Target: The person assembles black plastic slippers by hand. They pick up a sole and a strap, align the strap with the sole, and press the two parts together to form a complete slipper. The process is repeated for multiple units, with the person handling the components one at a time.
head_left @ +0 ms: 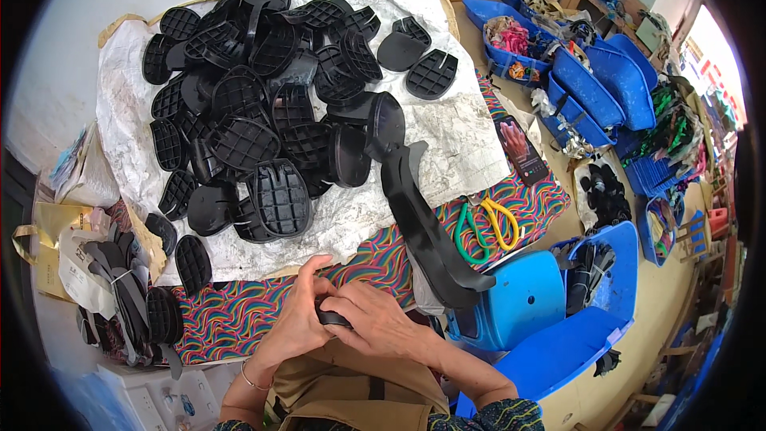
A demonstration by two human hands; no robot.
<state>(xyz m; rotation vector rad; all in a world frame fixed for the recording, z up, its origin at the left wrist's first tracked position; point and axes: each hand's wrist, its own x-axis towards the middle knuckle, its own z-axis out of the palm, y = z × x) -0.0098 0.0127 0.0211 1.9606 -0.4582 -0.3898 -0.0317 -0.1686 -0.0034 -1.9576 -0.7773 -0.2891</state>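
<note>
left hand (297, 315): 1, fingers bent arnd the blk piece, index raised clear; gripping its l. side.
right hand (375, 321): 1, curled closed, fingertips pressed on same piece.
blk piece (332, 319): 1, small, btwn both hands, above the person's lap, just in front of table edge; mostly hidden by fingers, so exact kind can't be told.
bracelet (255, 381): 1, thin, on l. wrist.
apron (359, 389): 1, tan, below hands.
sole pcs (243, 144): dozens, blk, heaped & overlapping, some grid side up, some smooth side up; exact no. can't be counted. 3 lie apart at the heap's upper r., 1 grid-side-up pc nr the sheet's lower l. corner.
white sheet (459, 132): 1, creased, stained, under the heap.
patterned cloth (239, 321): 1, multicolour waves, on table under sheet.
curved blk stand (423, 223): 1, tall, rounded head, r. of heap.
handle loops (467, 233): 1 green + 1 yellow, side by side on cloth; can't tell if 1 tool or 2.
phone (520, 150): 1, screen lit, at table's r. side.
blue stool (531, 291): 1, r. of right hand.
strap bundles (128, 291): at least 2, 1 by table's l. end, 1 in the big blue tub (610, 291).
gold bag (56, 251): 1, far l.
</note>
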